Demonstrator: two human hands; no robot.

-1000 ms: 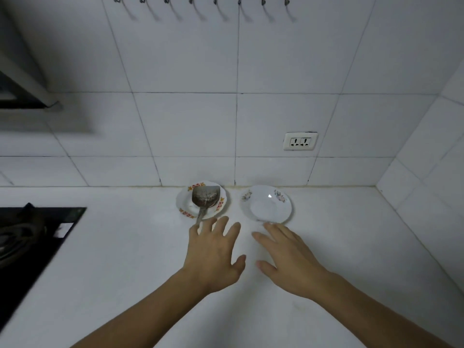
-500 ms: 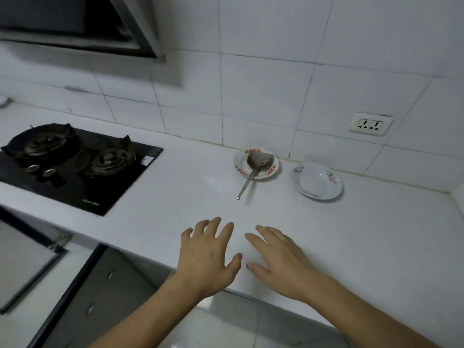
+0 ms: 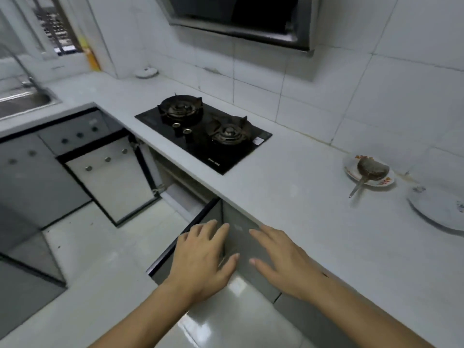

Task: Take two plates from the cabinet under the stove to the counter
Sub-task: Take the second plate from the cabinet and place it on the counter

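Two plates sit on the white counter at the far right: a red-patterned plate with a metal spatula lying in it, and a white flowered plate nearer the frame edge. The black gas stove is set into the counter. Below it the cabinet stands with both doors open, the left door swung wide and the right door edge-on. My left hand and my right hand hover empty, fingers spread, in front of the counter edge beside the right door. The cabinet's inside is mostly hidden.
A range hood hangs above the stove. A sink with a tap lies at the far left under a window. Grey lower cabinets line the left side. The floor is pale tile.
My view has swung left and pulled back from the plates to the stove and the open cabinet. Both hands have come off the counter and now hang in front of its edge.
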